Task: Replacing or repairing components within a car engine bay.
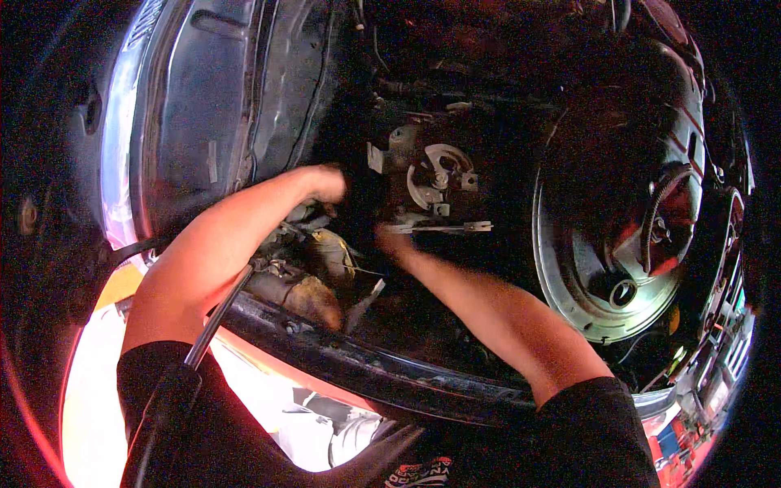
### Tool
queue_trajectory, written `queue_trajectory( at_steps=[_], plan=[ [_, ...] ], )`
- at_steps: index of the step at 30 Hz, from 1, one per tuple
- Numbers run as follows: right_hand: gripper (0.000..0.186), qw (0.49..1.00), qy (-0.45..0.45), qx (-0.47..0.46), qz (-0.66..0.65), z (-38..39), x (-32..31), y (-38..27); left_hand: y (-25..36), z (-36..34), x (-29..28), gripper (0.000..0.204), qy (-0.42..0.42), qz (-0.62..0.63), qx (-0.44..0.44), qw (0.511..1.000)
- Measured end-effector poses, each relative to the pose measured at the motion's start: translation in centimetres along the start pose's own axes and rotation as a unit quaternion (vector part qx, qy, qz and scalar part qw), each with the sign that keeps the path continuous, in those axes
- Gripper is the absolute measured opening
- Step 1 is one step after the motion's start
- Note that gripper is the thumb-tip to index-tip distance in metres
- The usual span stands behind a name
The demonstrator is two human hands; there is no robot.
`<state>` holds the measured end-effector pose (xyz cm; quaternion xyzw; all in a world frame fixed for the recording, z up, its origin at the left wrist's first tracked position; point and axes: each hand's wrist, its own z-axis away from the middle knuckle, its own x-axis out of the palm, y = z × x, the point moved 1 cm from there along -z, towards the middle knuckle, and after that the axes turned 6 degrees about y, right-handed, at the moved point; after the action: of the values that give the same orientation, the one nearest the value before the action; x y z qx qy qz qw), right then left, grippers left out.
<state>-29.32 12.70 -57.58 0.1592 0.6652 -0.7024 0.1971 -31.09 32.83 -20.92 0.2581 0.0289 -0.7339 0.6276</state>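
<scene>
Both my bare forearms reach into a dark vehicle compartment. At my left hand (331, 185), near the middle, the wrist and back of the hand are blurred and the fingers fade into black shadow. My right hand (390, 237) is just below and to the right, its fingers lost in the same shadow. Whether either hand holds anything is hidden. Right of the hands is a grey, partly round metal part (442, 177) with cut-outs. A flat metal bar (464, 227) lies next to my right wrist. Below my left wrist is a worn yellowish part (332, 254) with a thin wire.
A brownish, rounded part (305, 299) sits behind the dark front edge (366, 358), which runs under my arms. A slim metal rod (218, 319) slants past my left arm. At right stands a large round metal housing (598, 325) with a curved hose (653, 215). A dark panel (203, 106) rises left.
</scene>
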Motion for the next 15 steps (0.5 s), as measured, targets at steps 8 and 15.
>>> queue_trajectory(
  at_steps=[8, 15],
  plan=[
    [0.054, 0.962, 0.014, 0.040, -0.271, 0.2, -3.1, -1.7, -1.2, 0.1, 0.7, 0.023, -0.083, 0.342, -0.165, 0.921],
    [0.059, 0.998, 0.019, 0.014, -0.050, -0.4, -5.6, -3.1, -2.0, -1.7, 3.7, 0.016, -0.090, 0.393, -0.144, 0.904]
  ],
)
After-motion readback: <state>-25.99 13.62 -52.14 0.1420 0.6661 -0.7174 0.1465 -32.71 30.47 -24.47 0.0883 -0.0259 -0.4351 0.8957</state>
